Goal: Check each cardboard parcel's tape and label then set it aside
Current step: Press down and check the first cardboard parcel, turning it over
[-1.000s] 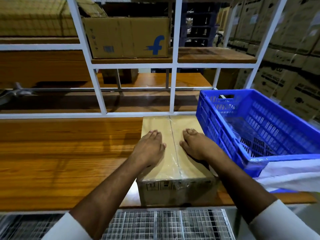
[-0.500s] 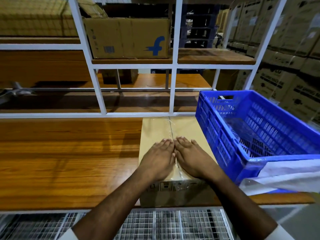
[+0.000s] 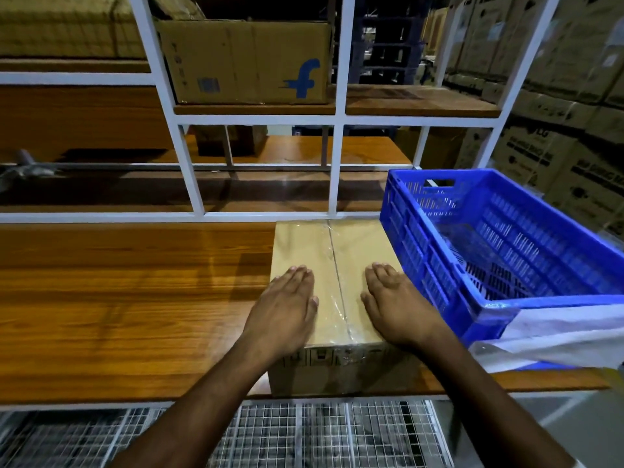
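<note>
The cardboard parcel (image 3: 332,261) is a rectangular box of plain brown board, resting on the wooden table (image 3: 118,298) with its near face at the table's front edge. A strip of clear glossy tape (image 3: 339,285) runs along the centre seam of the top and wrinkles over the near edge. Small printed marks on the near face are too blurred to read.

The left hand (image 3: 283,315) lies flat on the parcel top, left of the tape, fingers straight and together, grasping nothing. The right hand (image 3: 396,309) lies flat right of the tape in the same released posture.

Just right of the parcel stands a blue plastic crate (image 3: 435,285) with perforated lattice walls. Behind the parcel rises a white metal frame (image 3: 336,163). Above and behind the parcel, a shelf holds a brown carton (image 3: 243,62) printed with a blue "f" logo.
</note>
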